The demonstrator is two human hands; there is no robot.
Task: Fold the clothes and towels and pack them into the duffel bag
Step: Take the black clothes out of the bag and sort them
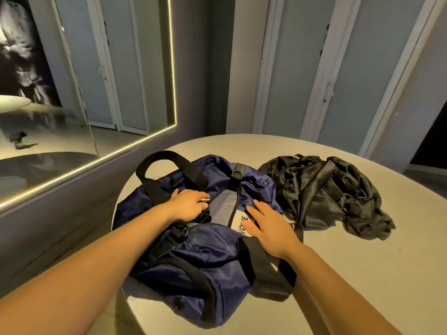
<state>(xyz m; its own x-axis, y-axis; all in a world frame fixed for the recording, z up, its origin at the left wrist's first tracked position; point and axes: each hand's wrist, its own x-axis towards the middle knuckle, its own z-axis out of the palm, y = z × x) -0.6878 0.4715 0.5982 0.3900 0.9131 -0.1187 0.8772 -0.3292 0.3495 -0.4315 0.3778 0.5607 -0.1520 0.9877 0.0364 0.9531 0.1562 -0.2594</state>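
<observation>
A navy duffel bag [210,247] with black straps lies slumped on the left part of a round pale table [362,274]. Its top is parted a little, and grey lining shows in the gap. My left hand [187,205] rests on the left side of that opening, fingers curled over the edge onto dark material. My right hand [269,226] lies flat with straight fingers on the bag's right side, over a white label. A heap of black shiny clothes [324,192] sits crumpled on the table to the right of the bag, touching nothing I hold.
A large mirror [72,93] with a lit strip along its edge hangs on the wall at the left. Tall grey cupboard doors [314,68] stand behind the table. One black bag handle [167,170] arches up at the bag's far left.
</observation>
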